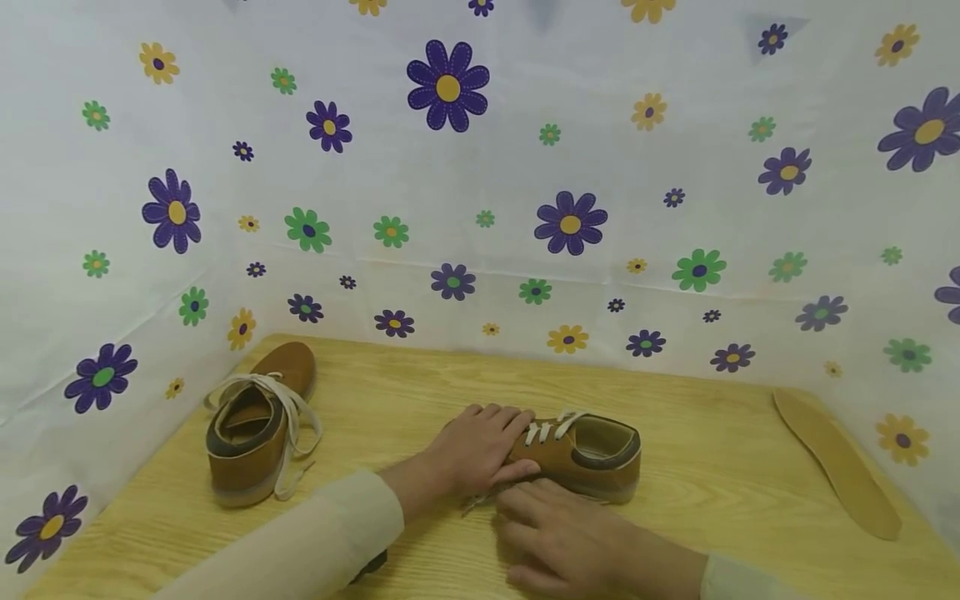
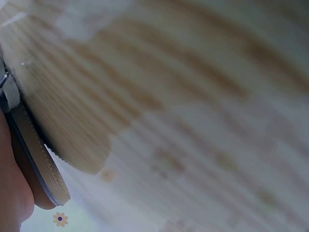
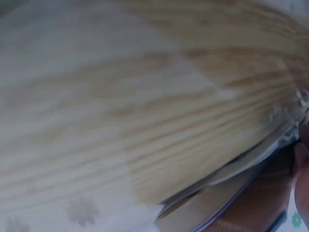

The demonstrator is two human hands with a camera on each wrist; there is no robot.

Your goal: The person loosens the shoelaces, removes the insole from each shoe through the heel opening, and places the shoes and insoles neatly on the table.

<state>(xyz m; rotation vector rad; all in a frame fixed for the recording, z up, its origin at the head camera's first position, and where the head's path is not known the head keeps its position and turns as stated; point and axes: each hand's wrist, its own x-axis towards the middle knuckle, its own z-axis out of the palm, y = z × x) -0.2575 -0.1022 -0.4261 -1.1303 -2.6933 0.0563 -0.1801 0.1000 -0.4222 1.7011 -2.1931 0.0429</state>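
Note:
A brown lace-up shoe (image 1: 558, 458) lies on the table with its heel to the right and pale laces through its eyelets. My left hand (image 1: 483, 446) grips it over the toe, thumb on the near side, covering the front of the shoe. Low beside the shoe's near side is my right hand (image 1: 558, 533), fingers bent at a loose pale shoelace (image 3: 241, 166). The lace runs along the sole (image 3: 193, 215) to the fingertips in the right wrist view, and its tip shows left of the hand in the head view.
A second brown shoe (image 1: 247, 467) stands at the left with its long lace untied and hanging down its side. A tan insole (image 1: 836, 462) lies at the right edge of the wooden table (image 1: 390, 375). Flower-printed white cloth (image 1: 487, 167) hangs around the back and sides.

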